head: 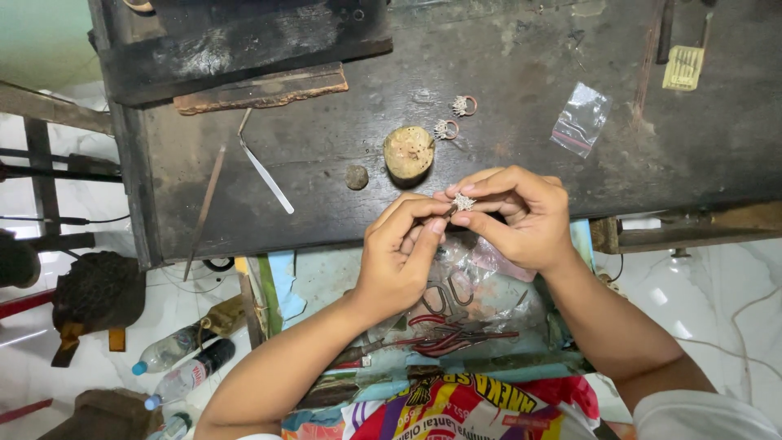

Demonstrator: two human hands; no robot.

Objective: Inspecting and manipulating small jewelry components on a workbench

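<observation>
Pinching a small silver filigree piece (463, 201) between both our hands at frame centre, we hold it in the right hand (521, 216) fingertips while the left hand (399, 257) closes on it from the lower left, above the dark tabletop (521, 73) edge.

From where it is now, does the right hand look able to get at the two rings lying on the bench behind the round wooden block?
Probably yes. The two rings lie on bare bench top just beyond the right hand, nothing between. But its fingers, with the left hand, pinch a small silver piece, so it isn't free.
</observation>
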